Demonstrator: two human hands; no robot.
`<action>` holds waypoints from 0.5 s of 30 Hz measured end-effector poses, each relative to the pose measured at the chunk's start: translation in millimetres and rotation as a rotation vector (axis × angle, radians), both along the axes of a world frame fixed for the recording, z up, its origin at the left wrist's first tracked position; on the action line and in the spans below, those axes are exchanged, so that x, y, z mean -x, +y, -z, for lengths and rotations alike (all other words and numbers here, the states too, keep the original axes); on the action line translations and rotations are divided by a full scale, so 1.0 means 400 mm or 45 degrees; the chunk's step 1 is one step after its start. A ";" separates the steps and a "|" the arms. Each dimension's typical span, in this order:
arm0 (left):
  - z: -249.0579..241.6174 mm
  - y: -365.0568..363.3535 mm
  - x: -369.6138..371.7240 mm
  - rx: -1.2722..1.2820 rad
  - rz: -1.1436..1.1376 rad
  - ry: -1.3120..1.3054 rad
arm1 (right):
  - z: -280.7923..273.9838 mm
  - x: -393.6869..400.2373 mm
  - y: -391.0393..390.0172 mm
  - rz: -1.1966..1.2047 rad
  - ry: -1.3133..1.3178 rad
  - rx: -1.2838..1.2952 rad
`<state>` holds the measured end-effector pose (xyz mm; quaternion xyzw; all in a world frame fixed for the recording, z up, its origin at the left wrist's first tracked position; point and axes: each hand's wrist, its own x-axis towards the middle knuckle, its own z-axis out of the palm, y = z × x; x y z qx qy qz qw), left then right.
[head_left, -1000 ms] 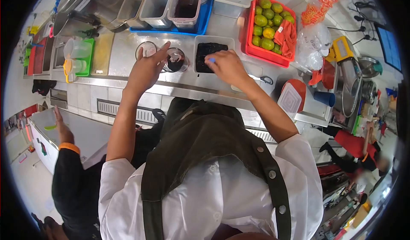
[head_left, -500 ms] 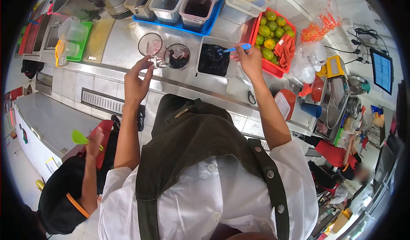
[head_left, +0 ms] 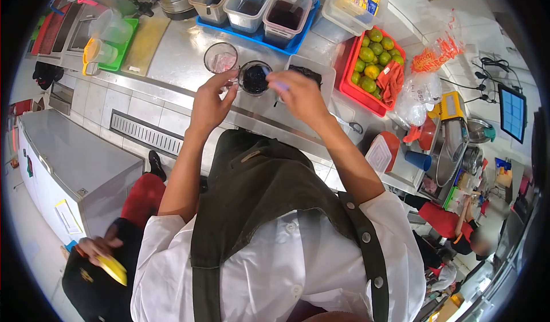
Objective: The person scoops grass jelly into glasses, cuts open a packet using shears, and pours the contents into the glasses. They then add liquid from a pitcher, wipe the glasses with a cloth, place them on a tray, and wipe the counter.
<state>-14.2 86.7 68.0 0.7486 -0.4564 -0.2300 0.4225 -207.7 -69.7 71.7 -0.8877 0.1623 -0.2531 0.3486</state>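
My left hand (head_left: 213, 101) is closed at the handle of a glass mug (head_left: 254, 86) that stands on the steel counter with dark contents. My right hand (head_left: 302, 95), slightly smeared by motion, is closed around a blue-handled spoon (head_left: 279, 85) at the mug's right rim. The spoon's bowl cannot be made out. Behind my left fingertips stands a second glass (head_left: 220, 63) with something pale pink inside. A clear tub (head_left: 327, 77) of black jelly-like food (head_left: 307, 73) sits partly hidden behind my right hand.
At the back, a blue tray (head_left: 290, 48) bears several tubs, one with dark liquid (head_left: 285, 14). To the right are a red basket (head_left: 344, 81) of green citrus and scissors (head_left: 356, 128). Co-workers stand at lower left (head_left: 94, 276) and right (head_left: 444, 216).
My right hand and the spoon have moved left from the black jelly tub to the mug. My left hand has closed at the mug's handle. The view has shifted slightly.
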 end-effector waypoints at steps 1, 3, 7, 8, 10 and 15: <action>-0.006 -0.006 0.006 -0.017 0.013 -0.005 | 0.001 0.004 0.009 -0.169 0.003 0.358; 0.002 -0.012 0.010 -0.011 0.076 -0.061 | 0.002 0.031 0.025 -0.177 0.043 0.369; 0.009 -0.010 0.032 -0.066 0.067 -0.051 | 0.040 0.072 0.047 0.128 -0.334 0.026; 0.014 -0.008 0.037 -0.069 0.057 -0.071 | 0.046 0.094 0.054 0.317 -0.388 -0.314; 0.025 -0.003 0.049 -0.029 0.071 -0.149 | 0.048 0.151 0.061 0.699 -0.496 -0.995; 0.035 -0.023 0.108 0.213 0.202 -0.333 | 0.114 0.245 -0.043 0.553 0.018 0.182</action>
